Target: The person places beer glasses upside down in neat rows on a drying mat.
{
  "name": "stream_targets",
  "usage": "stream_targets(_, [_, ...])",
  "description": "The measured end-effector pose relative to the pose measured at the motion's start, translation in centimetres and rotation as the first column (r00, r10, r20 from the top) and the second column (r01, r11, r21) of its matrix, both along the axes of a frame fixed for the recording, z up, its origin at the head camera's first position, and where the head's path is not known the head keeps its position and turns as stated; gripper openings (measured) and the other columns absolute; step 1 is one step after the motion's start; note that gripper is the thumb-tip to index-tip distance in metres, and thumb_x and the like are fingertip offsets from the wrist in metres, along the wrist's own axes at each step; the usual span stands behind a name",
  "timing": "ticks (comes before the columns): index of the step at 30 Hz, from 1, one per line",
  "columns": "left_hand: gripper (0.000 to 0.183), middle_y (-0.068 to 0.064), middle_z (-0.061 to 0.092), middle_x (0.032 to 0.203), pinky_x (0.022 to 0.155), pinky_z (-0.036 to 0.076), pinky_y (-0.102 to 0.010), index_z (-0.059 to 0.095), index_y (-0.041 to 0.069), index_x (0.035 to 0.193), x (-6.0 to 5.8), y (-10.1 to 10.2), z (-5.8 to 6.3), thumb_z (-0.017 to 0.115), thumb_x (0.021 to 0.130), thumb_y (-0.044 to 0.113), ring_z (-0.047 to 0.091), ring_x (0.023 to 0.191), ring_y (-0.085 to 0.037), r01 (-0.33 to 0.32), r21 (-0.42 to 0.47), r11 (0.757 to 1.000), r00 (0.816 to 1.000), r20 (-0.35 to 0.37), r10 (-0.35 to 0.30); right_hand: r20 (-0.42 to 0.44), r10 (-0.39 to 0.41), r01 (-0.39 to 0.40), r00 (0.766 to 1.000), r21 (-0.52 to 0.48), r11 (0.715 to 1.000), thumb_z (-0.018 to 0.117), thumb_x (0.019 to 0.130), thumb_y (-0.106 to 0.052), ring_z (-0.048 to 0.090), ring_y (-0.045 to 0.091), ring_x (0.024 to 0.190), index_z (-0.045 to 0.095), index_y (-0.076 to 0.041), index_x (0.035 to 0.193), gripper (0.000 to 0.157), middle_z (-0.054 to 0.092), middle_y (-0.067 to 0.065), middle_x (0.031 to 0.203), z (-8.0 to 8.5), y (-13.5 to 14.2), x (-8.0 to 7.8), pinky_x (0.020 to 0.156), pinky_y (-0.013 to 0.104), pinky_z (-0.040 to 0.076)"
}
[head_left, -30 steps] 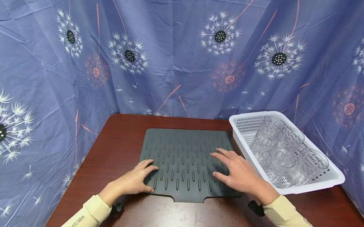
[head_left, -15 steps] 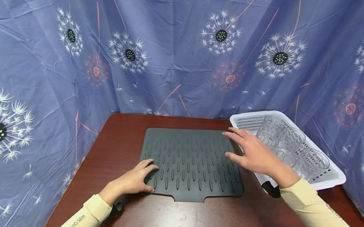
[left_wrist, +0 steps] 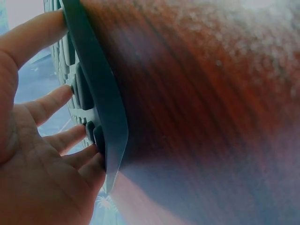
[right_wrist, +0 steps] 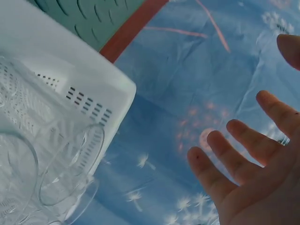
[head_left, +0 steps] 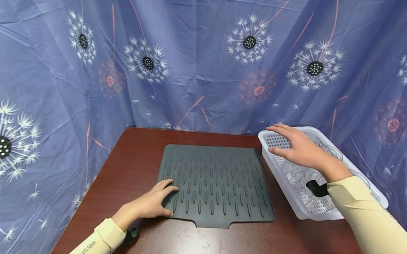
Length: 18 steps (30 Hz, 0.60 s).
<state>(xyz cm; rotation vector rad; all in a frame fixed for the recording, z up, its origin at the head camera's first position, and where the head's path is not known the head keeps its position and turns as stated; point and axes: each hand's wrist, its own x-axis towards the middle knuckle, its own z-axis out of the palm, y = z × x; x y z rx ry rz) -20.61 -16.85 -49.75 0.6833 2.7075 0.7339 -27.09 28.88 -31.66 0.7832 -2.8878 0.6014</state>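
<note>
A dark grey ridged mat (head_left: pixel 216 182) lies flat on the table, a tab at its near edge. My left hand (head_left: pixel 152 202) rests at the mat's near left corner, fingers spread; in the left wrist view its fingertips (left_wrist: pixel 65 96) touch the ridges and edge. Above the white perforated basket (head_left: pixel 283 185) my right hand (head_left: pixel 300 147) hovers, fingers extended, holding nothing. Several clear glasses stand in the basket, partly hidden by my right hand and forearm; in the right wrist view a glass (right_wrist: pixel 70 164) shows its rim close to the basket wall.
The brown wooden table (head_left: pixel 132 165) has its left edge and back edge in view. A blue dandelion-print curtain (head_left: pixel 195 60) hangs right behind the table and at both sides. The basket stands at the table's right, a little apart from the mat.
My right hand has lifted off the mat's right side and moved right and away, over the basket. The left hand has stayed at the mat's corner.
</note>
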Motion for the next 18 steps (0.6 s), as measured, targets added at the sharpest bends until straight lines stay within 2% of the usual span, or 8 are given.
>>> stream_targets(4, [0.074,-0.017,0.024,0.164,0.107,0.041,-0.057,0.050,0.017,0.147,0.0,-0.1,-0.1,0.082,0.082,0.030,0.022,0.152,-0.038,0.001,-0.001,1.000,1.000,-0.002,-0.001,0.038,-0.011,0.014,0.999,-0.060,0.998,0.072,0.094,-0.030,0.030,0.043,0.148,0.047,-0.011,0.151,0.065,0.038,0.020,0.158,0.4,0.9,-1.4,0.115,0.064,0.025])
stream_targets(7, [0.074,-0.017,0.024,0.164,0.108,0.040,-0.057,0.050,0.017,0.147,-0.1,-0.1,-0.1,0.082,0.082,0.030,0.021,0.152,-0.037,0.000,0.000,1.000,1.000,-0.002,0.000,0.081,-0.051,0.059,0.995,-0.093,0.994,0.071,0.095,-0.031,0.033,0.043,0.145,0.044,-0.013,0.153,0.066,0.037,0.019,0.158,0.7,1.7,-2.2,0.113,0.064,0.029])
stream_targets(12, [0.074,-0.017,0.024,0.164,0.108,0.040,-0.057,0.050,0.017,0.147,-0.1,-0.2,-0.1,0.082,0.082,0.030,0.021,0.152,-0.038,0.001,0.006,1.000,1.000,-0.003,-0.001,0.158,-0.140,0.158,0.977,-0.105,0.982,0.068,0.095,-0.041,0.035,0.044,0.143,0.037,-0.018,0.157,0.072,0.032,0.017,0.161,1.1,3.1,-3.7,0.106,0.066,0.035])
stream_targets(18, [0.073,-0.017,0.023,0.164,0.110,0.038,-0.058,0.049,0.015,0.147,0.0,-0.1,0.0,0.082,0.083,0.029,0.019,0.153,-0.039,0.005,0.019,1.000,1.000,0.014,-0.005,0.243,-0.202,0.233,0.949,-0.104,0.967,0.065,0.094,-0.054,0.031,0.044,0.146,0.029,-0.023,0.160,0.082,0.025,0.015,0.165,1.0,4.7,-5.4,0.106,0.069,0.033])
